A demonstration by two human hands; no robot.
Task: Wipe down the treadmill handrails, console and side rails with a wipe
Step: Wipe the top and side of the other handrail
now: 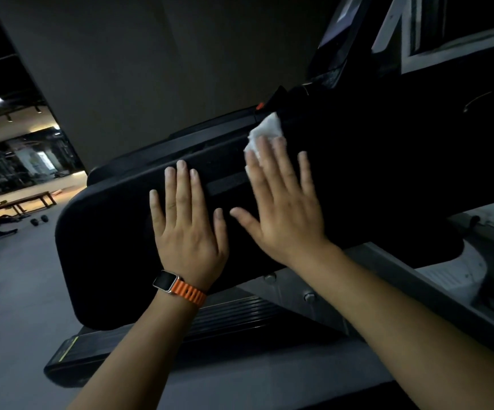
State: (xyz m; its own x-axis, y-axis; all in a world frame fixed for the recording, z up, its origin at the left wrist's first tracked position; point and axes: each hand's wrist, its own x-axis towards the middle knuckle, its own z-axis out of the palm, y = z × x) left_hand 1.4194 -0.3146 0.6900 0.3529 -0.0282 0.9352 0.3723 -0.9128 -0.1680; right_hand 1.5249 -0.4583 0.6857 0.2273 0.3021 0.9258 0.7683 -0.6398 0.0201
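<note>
We note the wipe [265,134] under the fingertips of the right hand [284,208], pressed against the black panel [115,220]. The fingers are straight and slightly spread. Just beside its thumb, the left hand [189,226] lies flat on the same panel, 5 fingers spread, holding nothing. A watch [166,281] sits at the left wrist. Below both wrists runs the grey rail [387,270].
</note>
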